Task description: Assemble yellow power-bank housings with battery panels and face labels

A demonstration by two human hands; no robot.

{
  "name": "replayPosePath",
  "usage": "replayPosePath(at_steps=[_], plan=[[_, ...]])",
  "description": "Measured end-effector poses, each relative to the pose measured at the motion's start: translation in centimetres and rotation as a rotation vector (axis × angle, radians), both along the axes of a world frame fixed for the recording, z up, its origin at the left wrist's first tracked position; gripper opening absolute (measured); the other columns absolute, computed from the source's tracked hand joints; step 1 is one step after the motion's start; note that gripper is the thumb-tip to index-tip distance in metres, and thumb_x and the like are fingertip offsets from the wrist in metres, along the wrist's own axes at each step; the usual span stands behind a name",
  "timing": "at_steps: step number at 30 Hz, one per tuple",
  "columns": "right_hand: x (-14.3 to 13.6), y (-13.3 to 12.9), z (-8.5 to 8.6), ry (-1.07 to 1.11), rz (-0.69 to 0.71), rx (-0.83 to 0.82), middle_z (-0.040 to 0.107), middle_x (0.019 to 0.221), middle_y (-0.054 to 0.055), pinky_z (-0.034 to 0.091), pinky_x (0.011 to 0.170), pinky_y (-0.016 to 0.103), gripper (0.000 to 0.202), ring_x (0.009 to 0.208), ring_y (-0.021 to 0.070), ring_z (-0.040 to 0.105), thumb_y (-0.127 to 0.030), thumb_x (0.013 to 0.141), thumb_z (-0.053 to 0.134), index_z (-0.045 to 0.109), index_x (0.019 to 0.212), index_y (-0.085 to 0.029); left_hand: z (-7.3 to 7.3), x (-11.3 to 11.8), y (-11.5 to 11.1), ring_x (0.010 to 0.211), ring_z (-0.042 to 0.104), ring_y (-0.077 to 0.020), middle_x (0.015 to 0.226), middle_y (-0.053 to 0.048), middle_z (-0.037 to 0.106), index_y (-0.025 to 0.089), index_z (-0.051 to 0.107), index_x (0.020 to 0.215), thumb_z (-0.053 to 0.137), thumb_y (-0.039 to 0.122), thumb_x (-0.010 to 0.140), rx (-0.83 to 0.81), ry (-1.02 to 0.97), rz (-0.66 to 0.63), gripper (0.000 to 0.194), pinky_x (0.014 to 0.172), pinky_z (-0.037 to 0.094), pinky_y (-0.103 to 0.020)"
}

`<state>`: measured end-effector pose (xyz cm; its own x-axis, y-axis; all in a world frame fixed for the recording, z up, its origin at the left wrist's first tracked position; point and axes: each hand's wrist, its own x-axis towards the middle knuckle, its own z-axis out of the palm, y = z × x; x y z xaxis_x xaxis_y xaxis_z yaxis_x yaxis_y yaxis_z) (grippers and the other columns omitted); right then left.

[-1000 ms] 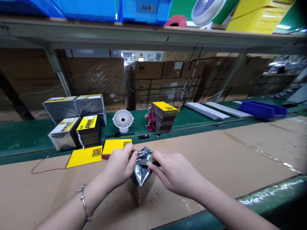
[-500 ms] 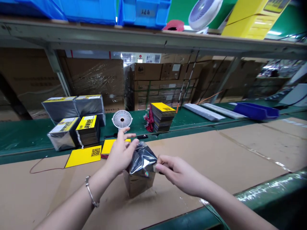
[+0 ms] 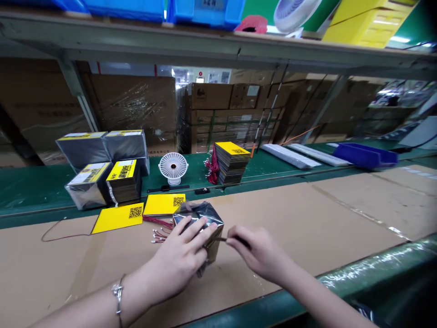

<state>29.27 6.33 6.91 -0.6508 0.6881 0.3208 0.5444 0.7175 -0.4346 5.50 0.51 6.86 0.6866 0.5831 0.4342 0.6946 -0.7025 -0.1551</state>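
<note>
A dark, shiny plastic-wrapped block (image 3: 210,214) stands on the brown cardboard table cover. My left hand (image 3: 180,255) lies against its near left side and top edge, fingers stretched out over the film. To the right of the block, my right hand (image 3: 257,250) is closed in a pinch on a thin brownish strip (image 3: 221,239) that reaches the block's side. Just behind and left lie a short stack of yellow cards (image 3: 164,204) with red wires (image 3: 160,230) and a single yellow card (image 3: 118,217).
Four wrapped card packs (image 3: 124,177) stand at the back left. A small white fan (image 3: 173,167), a tall card stack (image 3: 232,164), white bars (image 3: 290,156) and a blue tray (image 3: 365,156) line the green rear strip. A shelf (image 3: 205,45) crosses above.
My left hand has moved down from above the block onto its near left side. My right hand has shifted slightly right, and the thin strip now shows between it and the block.
</note>
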Motion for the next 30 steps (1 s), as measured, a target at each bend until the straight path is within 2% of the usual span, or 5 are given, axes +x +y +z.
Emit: replayPosePath(at_steps=[8,13,16,20,30], plan=[[-0.9,-0.1,-6.2,-0.301,0.153,0.344,0.057,0.065,0.005,0.034,0.058,0.029,0.022,0.063,0.0178,0.05,-0.018,0.091,0.046,0.057,0.072,-0.017,2.2,-0.6,-1.8,0.138,0.016,-0.0248,0.152,0.005,0.02,0.027,0.064,0.094,0.053,0.011,0.066,-0.345,-0.059,0.027,0.034,0.113,0.015,-0.049],[0.6,1.4,-5.2,0.017,-0.044,0.113,0.062,0.1,0.007,0.044,0.085,0.039,0.014,0.098,0.0241,0.053,-0.026,0.089,0.054,0.061,0.1,-0.021,-1.9,-2.3,-1.8,0.14,0.004,-0.0324,0.153,-0.009,-0.001,0.031,0.011,0.143,0.058,0.012,0.075,-0.121,-0.573,0.279,0.084,0.108,0.017,-0.061],[-0.7,1.4,-5.5,0.269,-0.162,-0.033,0.047,0.132,0.009,0.036,0.101,0.048,0.052,0.121,0.0265,0.043,-0.034,0.086,0.058,0.039,0.134,-0.025,-4.7,-2.0,-0.6,0.136,0.022,-0.0352,0.148,-0.019,0.02,0.023,0.005,0.142,0.072,0.028,0.069,-0.444,-1.018,0.455,0.099,0.105,0.026,-0.06],[-4.9,-0.1,-7.2,0.46,-0.07,-0.316,0.049,0.132,0.011,0.043,0.097,0.045,0.058,0.118,0.0269,0.049,-0.034,0.086,0.056,0.033,0.138,-0.024,-6.7,-0.2,0.7,0.115,0.053,-0.0286,0.127,-0.015,0.052,0.023,0.023,0.132,0.073,0.027,0.066,-0.978,-1.431,0.09,0.083,0.096,0.044,-0.046],[-6.7,0.6,-9.3,0.817,-0.476,-0.496,0.067,0.077,0.011,0.049,0.059,0.028,0.056,0.072,0.0255,0.062,-0.063,0.086,0.04,0.064,0.083,-0.012,-5.9,2.5,-1.4,0.109,0.057,-0.0294,0.119,-0.011,0.061,0.021,0.038,0.128,0.077,0.025,0.057,-0.92,-2.027,0.172,0.081,0.096,0.042,-0.043]])
